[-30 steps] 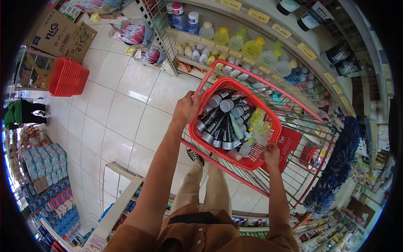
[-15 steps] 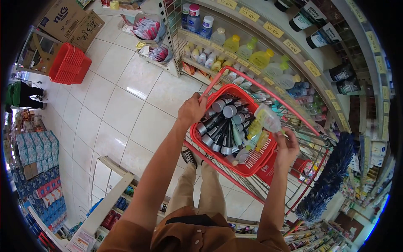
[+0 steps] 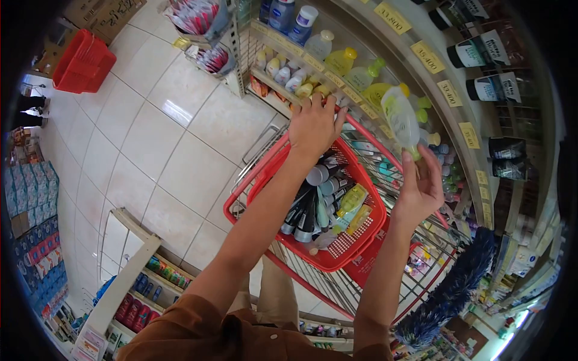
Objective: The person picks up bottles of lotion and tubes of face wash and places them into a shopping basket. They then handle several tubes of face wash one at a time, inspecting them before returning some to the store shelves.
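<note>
My right hand point(image 3: 419, 188) pinches a clear bottle point(image 3: 400, 115) by its yellow-green cap end. The bottle is tilted, its body pointing up towards the shelf of similar bottles. My left hand point(image 3: 314, 124) lies over the corner of the red rail of a shopping cart point(image 3: 394, 157), fingers curled over it. Below my hands, a red basket point(image 3: 355, 260) sits in the cart. Inside are several black tubes with grey caps point(image 3: 307, 219) and yellow bottles point(image 3: 352, 200); my left forearm hides part of the basket.
Shelves with yellow price tags point(image 3: 391, 18) hold yellow and clear bottles point(image 3: 341, 60) and hanging black tubes point(image 3: 481, 51). A dark blue fluffy duster point(image 3: 448, 295) is at the cart's far right end. Stacked red baskets point(image 3: 83, 63) stand on the tiled floor point(image 3: 162, 126).
The clear bottle has gone from above the basket up towards the shelf in my right hand. My left hand has moved along the cart rail to its corner. The view has shifted.
</note>
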Motion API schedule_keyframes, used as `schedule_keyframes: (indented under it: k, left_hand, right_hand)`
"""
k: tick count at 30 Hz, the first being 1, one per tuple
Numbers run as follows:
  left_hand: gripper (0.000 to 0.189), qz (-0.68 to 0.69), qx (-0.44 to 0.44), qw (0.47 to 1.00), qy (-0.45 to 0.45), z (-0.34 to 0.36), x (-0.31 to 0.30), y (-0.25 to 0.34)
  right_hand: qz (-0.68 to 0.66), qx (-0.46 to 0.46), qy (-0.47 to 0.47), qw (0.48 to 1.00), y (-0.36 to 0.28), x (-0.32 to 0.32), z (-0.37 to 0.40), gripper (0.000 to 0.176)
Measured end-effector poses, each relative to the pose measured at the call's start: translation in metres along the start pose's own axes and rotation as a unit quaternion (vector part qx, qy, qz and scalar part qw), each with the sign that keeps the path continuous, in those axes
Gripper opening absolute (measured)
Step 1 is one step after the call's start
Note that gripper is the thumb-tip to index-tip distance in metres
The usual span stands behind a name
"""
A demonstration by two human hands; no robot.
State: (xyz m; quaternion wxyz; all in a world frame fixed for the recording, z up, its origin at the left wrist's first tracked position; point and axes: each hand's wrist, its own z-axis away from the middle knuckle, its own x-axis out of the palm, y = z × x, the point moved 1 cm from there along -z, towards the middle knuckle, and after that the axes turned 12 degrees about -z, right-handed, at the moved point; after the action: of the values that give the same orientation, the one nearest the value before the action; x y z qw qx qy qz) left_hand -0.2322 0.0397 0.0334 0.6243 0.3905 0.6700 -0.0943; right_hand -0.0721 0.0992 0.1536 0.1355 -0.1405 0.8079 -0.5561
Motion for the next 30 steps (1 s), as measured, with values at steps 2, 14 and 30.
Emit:
schedule_keyframes:
  k: [2, 14, 30]
  left_hand:
    - [0.035, -0.008, 0.014, 0.999, 0.028, 0.004, 0.007, 0.000]
    - [0.034, -0.005, 0.031, 0.997, 0.066, 0.000, 0.008, -0.004]
    - [0.035, 0.007, 0.012, 0.999, 0.050, -0.002, 0.006, -0.004]
  right_hand:
    - [0.058, -0.072, -0.029, 0.995, 0.002, 0.013, -0.011, 0.025]
    - [0.291, -0.317, -0.134, 0.893, 0.062, 0.060, -0.078, 0.027]
    - [0.322, -0.330, -0.123, 0.879, 0.111, 0.119, -0.119, 0.020]
